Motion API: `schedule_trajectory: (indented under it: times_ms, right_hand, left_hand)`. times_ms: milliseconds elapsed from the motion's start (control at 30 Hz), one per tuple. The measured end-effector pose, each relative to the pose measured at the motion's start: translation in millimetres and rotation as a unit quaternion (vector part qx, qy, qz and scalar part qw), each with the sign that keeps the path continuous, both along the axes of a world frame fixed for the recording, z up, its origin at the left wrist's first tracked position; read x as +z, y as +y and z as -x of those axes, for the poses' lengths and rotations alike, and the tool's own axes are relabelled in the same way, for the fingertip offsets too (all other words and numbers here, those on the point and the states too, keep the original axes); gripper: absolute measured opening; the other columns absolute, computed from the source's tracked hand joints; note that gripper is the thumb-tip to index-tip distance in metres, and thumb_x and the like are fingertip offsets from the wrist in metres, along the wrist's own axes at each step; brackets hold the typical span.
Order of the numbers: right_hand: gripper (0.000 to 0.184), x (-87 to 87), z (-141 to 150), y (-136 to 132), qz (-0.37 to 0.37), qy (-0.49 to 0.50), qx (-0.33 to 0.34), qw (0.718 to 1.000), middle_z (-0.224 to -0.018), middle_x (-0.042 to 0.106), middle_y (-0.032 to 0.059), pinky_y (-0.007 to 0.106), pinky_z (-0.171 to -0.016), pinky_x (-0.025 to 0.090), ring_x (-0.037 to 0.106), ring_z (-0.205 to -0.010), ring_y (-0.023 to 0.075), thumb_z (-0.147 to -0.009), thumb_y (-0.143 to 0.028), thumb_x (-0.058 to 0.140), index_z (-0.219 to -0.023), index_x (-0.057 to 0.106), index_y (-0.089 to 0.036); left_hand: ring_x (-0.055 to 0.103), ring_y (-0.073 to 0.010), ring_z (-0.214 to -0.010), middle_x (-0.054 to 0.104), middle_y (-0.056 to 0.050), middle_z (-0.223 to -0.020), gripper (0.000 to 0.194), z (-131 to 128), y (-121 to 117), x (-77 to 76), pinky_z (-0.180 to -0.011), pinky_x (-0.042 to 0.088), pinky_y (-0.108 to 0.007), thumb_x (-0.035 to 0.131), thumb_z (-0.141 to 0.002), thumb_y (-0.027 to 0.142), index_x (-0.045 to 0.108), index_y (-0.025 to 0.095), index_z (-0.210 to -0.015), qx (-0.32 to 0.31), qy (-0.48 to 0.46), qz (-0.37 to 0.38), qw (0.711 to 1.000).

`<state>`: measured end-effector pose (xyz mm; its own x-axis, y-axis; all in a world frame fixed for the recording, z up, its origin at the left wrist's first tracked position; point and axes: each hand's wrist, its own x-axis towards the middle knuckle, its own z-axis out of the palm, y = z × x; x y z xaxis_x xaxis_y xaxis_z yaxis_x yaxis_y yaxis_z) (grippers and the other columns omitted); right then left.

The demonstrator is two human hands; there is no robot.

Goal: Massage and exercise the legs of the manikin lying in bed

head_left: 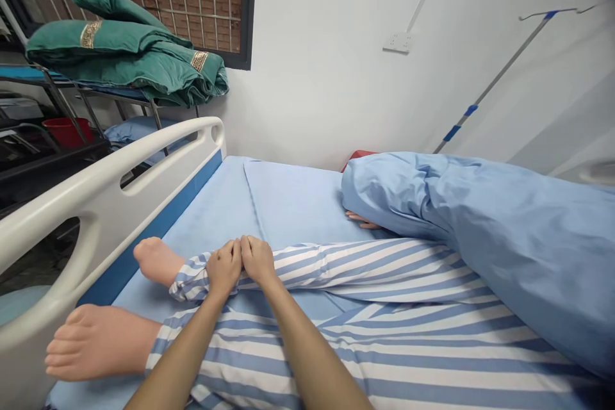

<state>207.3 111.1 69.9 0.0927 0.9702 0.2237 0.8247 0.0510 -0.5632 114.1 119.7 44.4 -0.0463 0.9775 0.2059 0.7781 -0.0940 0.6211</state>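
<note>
My left hand (223, 269) and my right hand (256, 259) are side by side, knuckles nearly touching. Both have their fingers curled on the far striped trouser leg (307, 262), above the ankle; the fingertips are hidden. The cloth is bunched near the left hand, by the bare far foot (157, 260). Under my forearms stretches the near striped trouser leg (259, 352), with the near foot (103, 341) bare at its end. The feet have a smooth, manikin-like look. Several fingers of the lying figure's hand (364, 220) show under a blue quilt (519, 218).
A light blue sheet (298, 192) covers the bed. The white footboard (158, 147) rises at the left. Behind it, green folded bedding (129, 57) lies on a rack. An IV pole (500, 77) leans across the view by the wall at the right.
</note>
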Motion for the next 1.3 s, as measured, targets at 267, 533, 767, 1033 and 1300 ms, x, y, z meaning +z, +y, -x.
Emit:
schedule_trajectory:
  times_ms: [267, 533, 767, 1033, 1300]
  right_hand:
    - [0.043, -16.7, -12.0, 8.1, -0.083, 0.251, -0.007, 0.964, -0.052, 0.047, -0.0023, 0.021, -0.052, 0.029, 0.042, -0.054, 0.0101, -0.088, -0.036, 0.028, -0.053, 0.044, -0.017]
    - [0.04, -15.6, -14.5, 10.4, -0.084, 0.325, -0.019, 0.942, -0.052, 0.046, -0.0026, 0.02, -0.051, 0.032, 0.041, -0.054, 0.0097, -0.086, -0.038, 0.032, -0.054, 0.041, -0.017]
    - [0.04, -2.9, -32.8, 2.9, -0.044, 0.138, -0.027, 0.989, -0.054, 0.049, -0.0013, 0.022, -0.053, 0.028, 0.04, -0.054, 0.0099, -0.086, -0.035, 0.032, -0.055, 0.048, -0.017]
    - [0.039, -18.9, -48.3, -2.5, -0.102, 0.215, -0.003, 0.971, -0.051, 0.039, -0.0037, 0.022, -0.051, 0.026, 0.035, -0.051, 0.0091, -0.087, -0.037, 0.032, -0.054, 0.039, -0.017]
    - [0.036, -18.4, -55.6, -0.3, -0.11, 0.361, -0.003, 0.926, -0.053, 0.041, -0.003, 0.021, -0.052, 0.032, 0.037, -0.053, 0.0093, -0.085, -0.039, 0.035, -0.056, 0.04, -0.017]
  left_hand:
    - [0.04, -0.0112, -0.053, 0.044, 0.001, -0.05, 0.04, -28.9, 15.1, 15.2, -0.053, 0.028, -0.023, 0.031, -0.085, 0.04, 0.041, 0.017, -0.054, -0.013, -0.211, -0.023, 0.977]
    - [0.043, -0.0113, -0.055, 0.055, -0.002, -0.058, 0.039, -46.1, 10.1, 1.3, -0.057, 0.029, -0.023, 0.03, -0.086, 0.038, 0.051, 0.017, -0.061, -0.007, -0.155, -0.014, 0.988]
    - [0.045, -0.0116, -0.059, 0.059, -0.003, -0.063, 0.039, -45.6, 6.3, 4.2, -0.058, 0.028, -0.023, 0.03, -0.087, 0.036, 0.052, 0.017, -0.061, -0.008, -0.124, -0.005, 0.992]
    - [0.041, -0.0121, -0.056, 0.054, -0.001, -0.057, 0.034, -54.2, 6.6, 12.2, -0.055, 0.024, -0.025, 0.036, -0.083, 0.034, 0.047, 0.018, -0.055, -0.026, -0.088, 0.009, 0.996]
    - [0.041, -0.0107, -0.054, 0.049, 0.0, -0.052, 0.035, -83.1, 8.8, 16.0, -0.054, 0.028, -0.023, 0.034, -0.082, 0.032, 0.044, 0.017, -0.052, -0.032, -0.21, 0.007, 0.977]
